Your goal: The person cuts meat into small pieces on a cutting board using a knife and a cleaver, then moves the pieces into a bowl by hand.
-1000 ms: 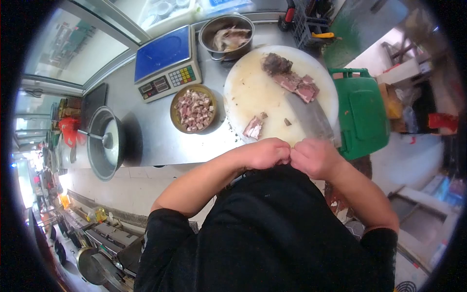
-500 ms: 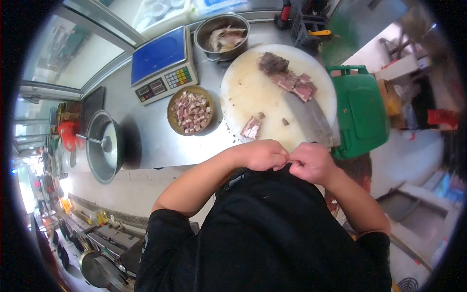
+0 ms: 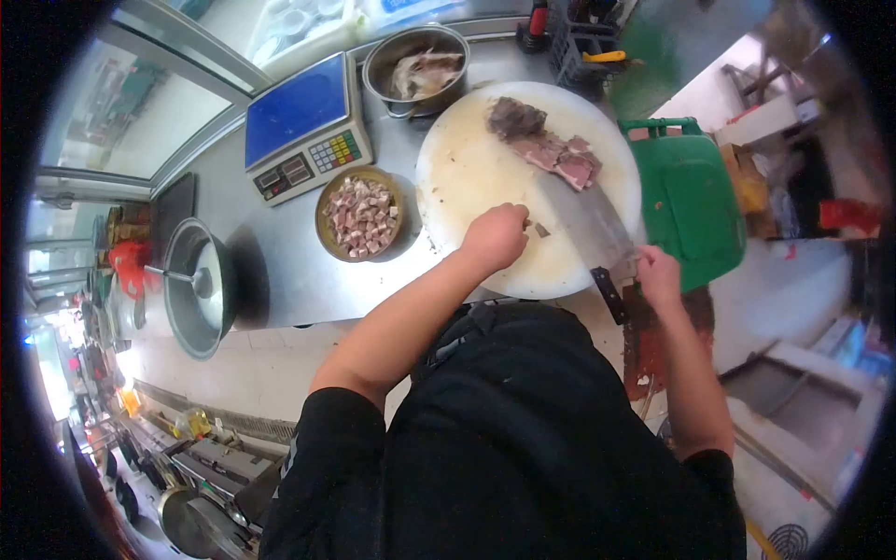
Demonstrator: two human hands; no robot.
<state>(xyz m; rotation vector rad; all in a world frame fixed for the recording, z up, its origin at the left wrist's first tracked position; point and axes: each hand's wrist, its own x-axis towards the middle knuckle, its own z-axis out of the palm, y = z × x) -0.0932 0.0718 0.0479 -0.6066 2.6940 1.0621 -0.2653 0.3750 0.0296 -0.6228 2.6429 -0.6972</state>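
On the round white chopping board (image 3: 457,177) my left hand (image 3: 497,235) is closed near a small dark scrap (image 3: 542,231); what its fingers hold is hidden. My right hand (image 3: 659,275) is closed beside the board's right edge, near the cleaver, pinching something too small to make out. The cleaver (image 3: 588,219) lies flat across the board, its black handle sticking out over the near edge. Behind the blade are sliced meat (image 3: 571,161) and a dark chunk of meat (image 3: 516,119). A brass-coloured bowl (image 3: 399,217) of diced meat stands left of the board.
A blue-topped scale (image 3: 297,105) and a metal pot (image 3: 370,77) with meat stand behind the bowl. A grey basin (image 3: 174,297) with a ladle is at the left. A green bin (image 3: 695,201) adjoins the board on the right. A black basket (image 3: 583,70) stands behind.
My hands have parted from where they met near my body. The left moved up over the board, the right moved out beside the cleaver. The pale meat piece at the board's near left no longer shows.
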